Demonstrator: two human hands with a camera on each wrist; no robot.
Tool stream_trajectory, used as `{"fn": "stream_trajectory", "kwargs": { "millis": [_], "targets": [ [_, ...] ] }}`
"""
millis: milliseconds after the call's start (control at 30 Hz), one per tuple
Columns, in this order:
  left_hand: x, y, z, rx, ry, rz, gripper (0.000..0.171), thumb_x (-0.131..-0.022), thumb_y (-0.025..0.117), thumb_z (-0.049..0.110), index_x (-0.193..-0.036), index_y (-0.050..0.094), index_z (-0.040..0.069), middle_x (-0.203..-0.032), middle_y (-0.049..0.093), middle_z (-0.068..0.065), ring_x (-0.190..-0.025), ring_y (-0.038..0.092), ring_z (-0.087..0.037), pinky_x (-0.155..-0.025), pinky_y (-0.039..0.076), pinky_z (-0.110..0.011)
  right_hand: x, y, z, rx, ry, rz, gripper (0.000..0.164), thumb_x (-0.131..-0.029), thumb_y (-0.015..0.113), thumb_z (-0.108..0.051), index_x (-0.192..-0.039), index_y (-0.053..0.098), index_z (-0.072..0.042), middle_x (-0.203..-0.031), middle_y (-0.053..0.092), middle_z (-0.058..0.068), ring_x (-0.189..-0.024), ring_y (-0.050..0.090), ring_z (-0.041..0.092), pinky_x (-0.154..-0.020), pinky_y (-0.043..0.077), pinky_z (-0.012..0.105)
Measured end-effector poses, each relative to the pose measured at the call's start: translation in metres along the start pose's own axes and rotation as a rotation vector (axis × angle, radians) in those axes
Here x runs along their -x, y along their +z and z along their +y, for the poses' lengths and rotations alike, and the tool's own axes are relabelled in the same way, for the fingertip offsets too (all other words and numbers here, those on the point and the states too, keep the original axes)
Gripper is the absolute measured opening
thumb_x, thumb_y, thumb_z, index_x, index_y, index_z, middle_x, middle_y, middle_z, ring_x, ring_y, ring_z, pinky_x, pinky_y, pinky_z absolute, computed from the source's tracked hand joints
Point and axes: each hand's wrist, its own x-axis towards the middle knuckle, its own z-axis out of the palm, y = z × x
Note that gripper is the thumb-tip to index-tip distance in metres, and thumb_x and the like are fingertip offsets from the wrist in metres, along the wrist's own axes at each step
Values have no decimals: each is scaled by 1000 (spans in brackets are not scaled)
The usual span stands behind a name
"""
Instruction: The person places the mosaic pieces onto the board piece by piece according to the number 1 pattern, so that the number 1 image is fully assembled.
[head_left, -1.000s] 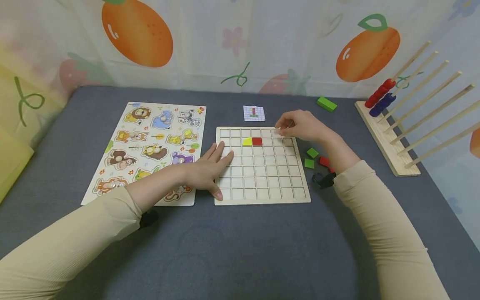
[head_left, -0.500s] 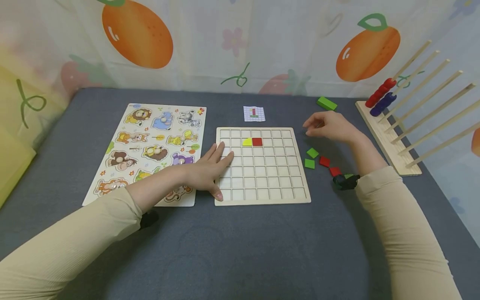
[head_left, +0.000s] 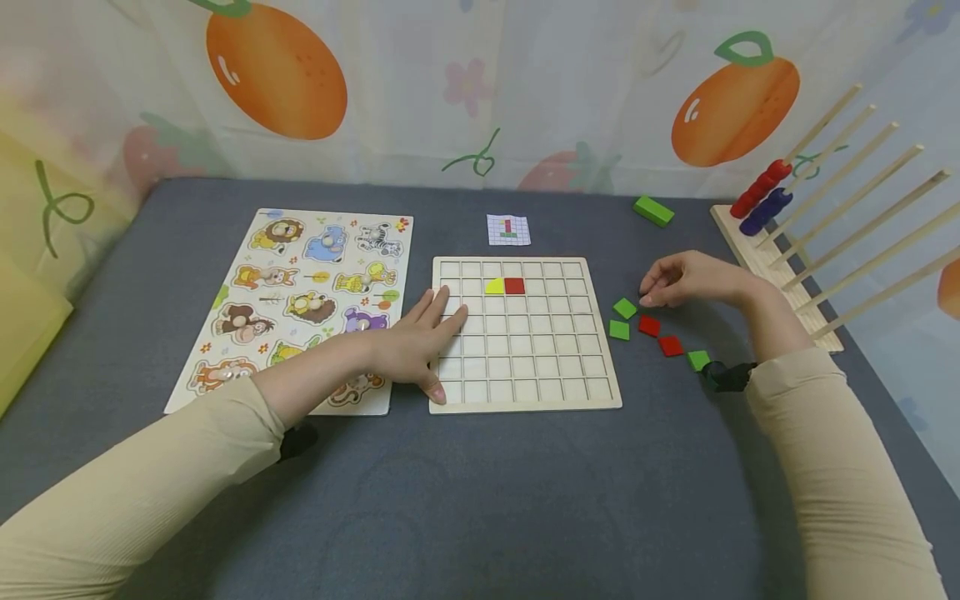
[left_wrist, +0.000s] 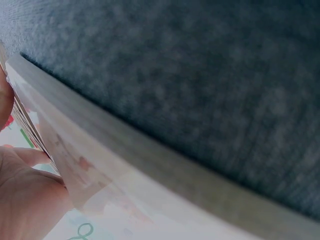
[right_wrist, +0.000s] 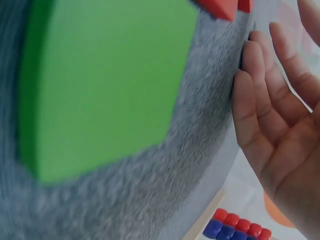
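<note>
My left hand rests with spread fingers on the left edge of a wooden grid board. In the board's second row, a yellow piece with a cut corner sits beside a red square tile. To the right of the board, my right hand is just behind the loose tiles, its fingers loosely bent and holding nothing. Closest to its fingertips are a red tile and a green tile. The right wrist view shows another green tile large and near the camera.
A small paper card with a coloured pattern lies behind the board. An animal puzzle board is under my left forearm. At the right stand a peg rack with red and blue beads and, farther back, a green block.
My right hand has moved from the board's upper right corner, rightward and toward me, to the loose tiles. The left hand has stayed in place.
</note>
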Motion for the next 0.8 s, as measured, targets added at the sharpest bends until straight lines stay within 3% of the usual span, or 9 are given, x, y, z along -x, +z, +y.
{"fn": "stream_trajectory", "kwargs": {
  "millis": [267,500,800],
  "targets": [
    [0,0,0,-6,-1,-19,118,-79,81,31,-159,-1,4,-161,-27,-23,-150,-27,-43,-124,1,-59,3,4,3,25,-19,-76,35,-86,77,-23,-110,64,-1,-87,65,1,-81,58,12,-80,46,27],
    [1,-1,0,4,-8,-23,118,-79,80,31,-159,-2,5,-161,-29,-22,-150,-28,-41,-124,-1,-59,6,9,3,20,-34,-69,37,-83,80,-22,-109,64,-1,-88,59,2,-83,53,14,-75,46,26],
    [2,-1,0,-2,0,-12,117,-79,81,31,-159,0,3,-162,-26,-24,-150,-26,-43,-124,1,-60,11,14,3,64,-61,-54,37,-82,81,-20,-109,63,-3,-100,55,6,-92,47,17,-78,42,23]
  ]
}}
